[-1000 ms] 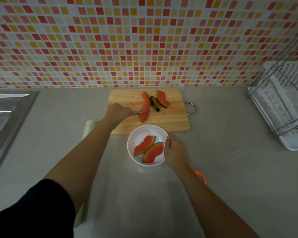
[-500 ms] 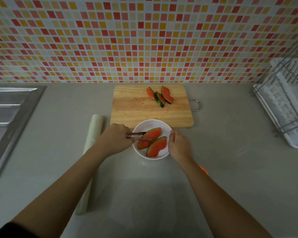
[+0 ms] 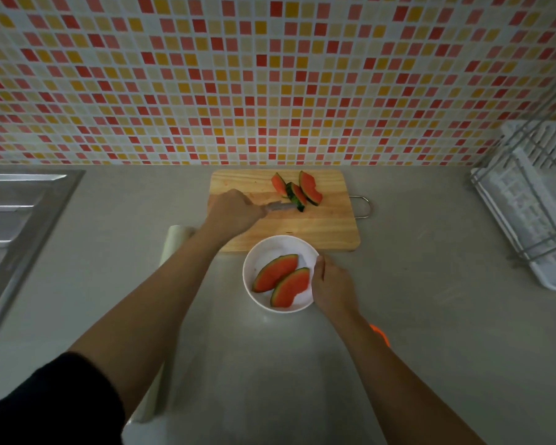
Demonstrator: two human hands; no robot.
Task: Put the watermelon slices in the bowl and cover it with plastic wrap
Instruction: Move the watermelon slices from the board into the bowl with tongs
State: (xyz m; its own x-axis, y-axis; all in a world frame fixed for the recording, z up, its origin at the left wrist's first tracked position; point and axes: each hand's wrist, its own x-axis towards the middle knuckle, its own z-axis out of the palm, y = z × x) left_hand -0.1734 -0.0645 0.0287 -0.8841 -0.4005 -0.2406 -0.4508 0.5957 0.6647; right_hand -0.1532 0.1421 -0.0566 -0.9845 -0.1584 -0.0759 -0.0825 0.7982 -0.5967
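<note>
Head view: two red, green-rinded slices (image 3: pixel 275 273) in white bowl (image 3: pixel 270 248); right grip (image 3: pixel 333 284) holds rim, left grip (image 3: pixel 235 213) clasps metal utensil (image 3: pixel 278 206).

A: What colours has the wall (image 3: pixel 270 75)?
B: Little squares: red, pink, yellow and white.
A: And the bowl (image 3: pixel 302 248)?
B: White. The slices (image 3: pixel 275 273) in it are red with green edges. The board (image 3: pixel 318 226) is light brown.

You have five watermelon slices (image 3: pixel 275 273) in view: two in the one white bowl (image 3: pixel 270 248), three on the one wooden cutting board (image 3: pixel 318 226). You also have one plastic wrap roll (image 3: pixel 174 242), one metal utensil (image 3: pixel 278 206), one dish rack (image 3: pixel 527 200), one sink (image 3: pixel 20 213), one bench (image 3: pixel 430 316) and one orange object (image 3: pixel 381 335), partly hidden.
</note>
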